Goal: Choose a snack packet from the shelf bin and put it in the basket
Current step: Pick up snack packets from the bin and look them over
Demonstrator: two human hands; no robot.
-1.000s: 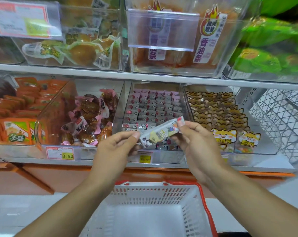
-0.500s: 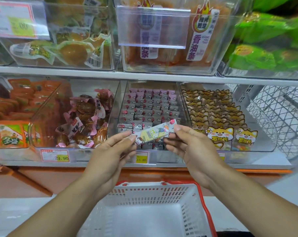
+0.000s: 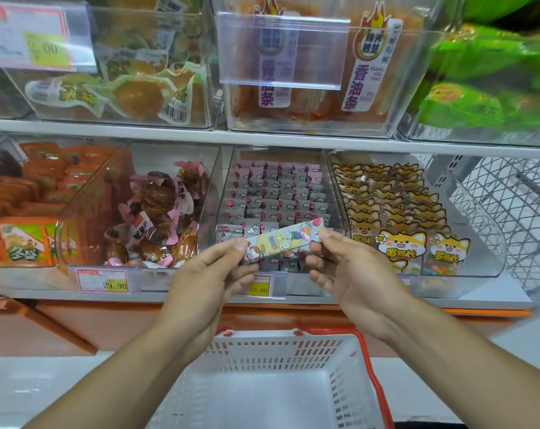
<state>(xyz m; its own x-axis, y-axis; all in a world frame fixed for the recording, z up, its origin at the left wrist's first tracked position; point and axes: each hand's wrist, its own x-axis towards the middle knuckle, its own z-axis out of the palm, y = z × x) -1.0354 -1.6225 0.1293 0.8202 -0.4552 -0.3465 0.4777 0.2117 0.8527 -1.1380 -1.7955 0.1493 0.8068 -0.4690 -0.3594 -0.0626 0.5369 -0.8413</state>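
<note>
A long pale yellow snack packet [image 3: 283,239] with cartoon figures is stretched between both hands in front of the shelf. My left hand [image 3: 210,277] pinches its lower left end, and my right hand [image 3: 349,267] pinches its upper right end. Behind it stands the clear shelf bin [image 3: 231,184] packed with rows of the same small packets. Below my hands sits a white plastic basket [image 3: 352,391] with a red rim and handle; nothing shows inside it.
Neighbouring clear bins hold brown wrapped snacks [image 3: 157,218] to the left and cat-print packets [image 3: 395,218] to the right. Orange packets [image 3: 21,212] fill the far left. A wire rack [image 3: 504,212] stands at the right. An upper shelf [image 3: 262,139] overhangs the bins.
Both hands hold the packet much as before; it has tilted slightly and drifted a little with the hands. The view has shifted slightly.
</note>
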